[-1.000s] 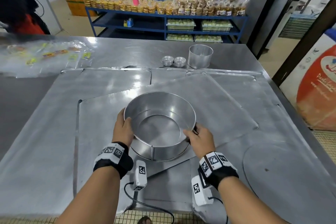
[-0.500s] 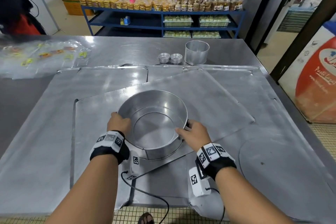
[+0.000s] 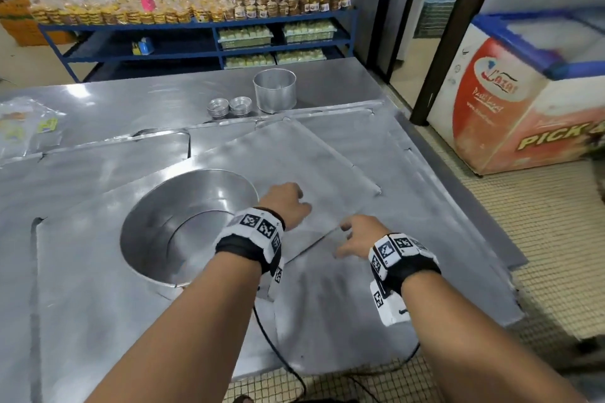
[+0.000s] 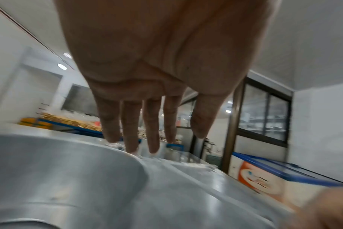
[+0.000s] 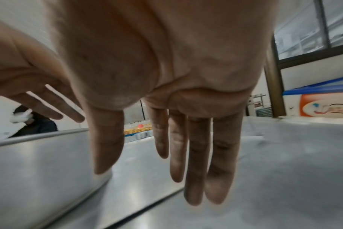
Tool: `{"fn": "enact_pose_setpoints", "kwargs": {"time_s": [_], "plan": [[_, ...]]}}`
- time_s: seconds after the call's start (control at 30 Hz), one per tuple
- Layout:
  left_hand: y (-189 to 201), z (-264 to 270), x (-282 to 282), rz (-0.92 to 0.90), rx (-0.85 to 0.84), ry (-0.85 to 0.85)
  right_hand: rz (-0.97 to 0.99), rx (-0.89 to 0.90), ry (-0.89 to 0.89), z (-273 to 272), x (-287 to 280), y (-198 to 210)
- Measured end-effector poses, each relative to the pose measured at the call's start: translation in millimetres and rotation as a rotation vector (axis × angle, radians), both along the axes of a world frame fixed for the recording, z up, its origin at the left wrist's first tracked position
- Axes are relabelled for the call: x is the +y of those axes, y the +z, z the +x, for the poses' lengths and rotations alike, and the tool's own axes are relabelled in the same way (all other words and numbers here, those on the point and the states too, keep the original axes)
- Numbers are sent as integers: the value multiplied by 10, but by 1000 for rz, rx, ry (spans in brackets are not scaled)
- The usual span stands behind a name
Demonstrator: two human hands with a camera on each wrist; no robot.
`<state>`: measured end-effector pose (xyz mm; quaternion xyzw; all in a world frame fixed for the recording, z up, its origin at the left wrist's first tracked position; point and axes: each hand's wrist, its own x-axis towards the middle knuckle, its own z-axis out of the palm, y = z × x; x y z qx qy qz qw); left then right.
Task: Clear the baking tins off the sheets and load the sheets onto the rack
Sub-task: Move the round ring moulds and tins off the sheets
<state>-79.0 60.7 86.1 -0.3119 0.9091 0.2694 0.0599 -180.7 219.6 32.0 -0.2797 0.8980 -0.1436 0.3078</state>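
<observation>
Head cam has your left hand (image 3: pixel 288 206) and right hand (image 3: pixel 357 235) both off the big round tin (image 3: pixel 183 226), hovering over the tilted top sheet (image 3: pixel 294 154) just right of it. Wrist cams show fingers (image 4: pixel 153 124) straight and loose, nothing held on either side. That tin sits on the sheet under your left forearm; small tins (image 3: pixel 229 106) and a tall tin (image 3: pixel 274 90) sit further back on the table (image 3: pixel 114 101).

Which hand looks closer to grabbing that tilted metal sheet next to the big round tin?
Probably the right hand: its open fingers hover right over the near edge of the tilted sheet. The left hand, also open, sits farther in above the sheet's flat surface, beside the round tin.
</observation>
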Motion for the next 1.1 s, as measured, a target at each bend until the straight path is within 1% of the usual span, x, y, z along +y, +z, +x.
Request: {"fn": "enact_pose_setpoints", "kwargs": {"time_s": [0.1,0.2,0.27,0.33,0.4,0.47,0.53,0.63,0.73,0.83,0.93,1.03,1.1], "plan": [[-209,-367,471,49,-125,-162,60,42,-83,-212,413,-14],[-402,-638,883,96,-187,-227,131,100,-158,-397,824,-44],[-536,-782,1100,83,-227,-267,183,128,-208,-500,1097,-65],[-669,-912,1270,46,-256,-267,245,161,-252,-581,1347,-77],[-758,-1013,1430,-5,-295,-223,290,212,-288,-629,1566,-88],[-814,-1073,1546,-66,-349,-170,295,230,-328,-643,1728,-114],[-865,-1123,1627,-89,-383,-122,276,218,-363,-658,1863,-149],[-866,-1188,1663,-66,-386,-18,245,197,-408,-710,1954,-155],[-839,-1280,1664,-14,-396,30,222,172,-446,-794,1987,-160],[-836,-1326,1619,48,-364,75,223,150,-482,-846,2000,-152],[-794,-1343,1581,78,-284,103,193,136,-526,-919,1970,-121],[-742,-1373,1590,88,-176,144,92,127,-571,-1026,1964,-106],[-687,-1371,1576,123,-77,190,31,151,-610,-1061,1975,-27]]}}
